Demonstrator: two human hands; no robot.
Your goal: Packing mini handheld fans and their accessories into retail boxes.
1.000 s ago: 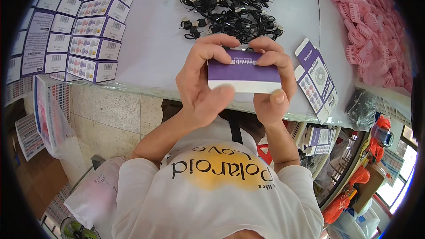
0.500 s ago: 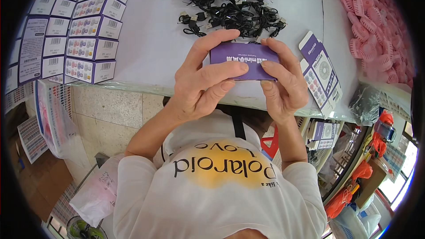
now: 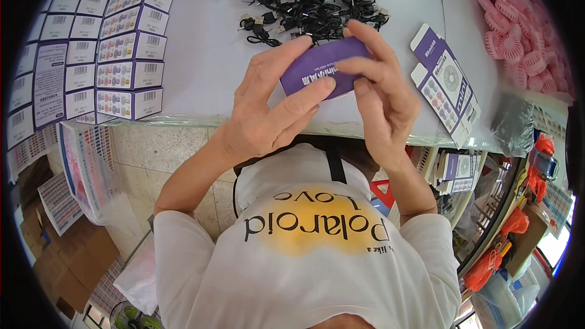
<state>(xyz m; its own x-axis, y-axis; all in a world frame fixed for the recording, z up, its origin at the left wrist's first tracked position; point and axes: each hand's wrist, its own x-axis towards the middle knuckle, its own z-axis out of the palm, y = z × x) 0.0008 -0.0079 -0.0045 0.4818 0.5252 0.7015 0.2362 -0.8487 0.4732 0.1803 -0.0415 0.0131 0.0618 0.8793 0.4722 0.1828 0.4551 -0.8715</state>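
A small purple carton [image 3: 312, 66] with white print is held up over the near edge of the table, tilted with its right end higher. My left hand [image 3: 271, 94] grips its left end, fingers along the far edge and across the top face. At the other end my right hand [image 3: 385, 82] has its fingers curled round the carton, with the index finger over the face and the thumb at the near edge. What the carton contains is hidden. Just beyond it lies a heap of black USB cables [image 3: 308, 0].
An unfolded purple-and-white carton [image 3: 448, 79] lies right of my hands, with pink fan covers [image 3: 518, 24] heaped beyond it. Stacked filled-out cartons [image 3: 131, 73] stand at the left. A shelf holding flat cartons [image 3: 458, 167] is below the table's right side. Cardboard [image 3: 76, 250] sits lower left.
The carton has turned from level to tilted, its right end rising. My right hand's fingers have shifted on it, and the whole view has moved slightly.
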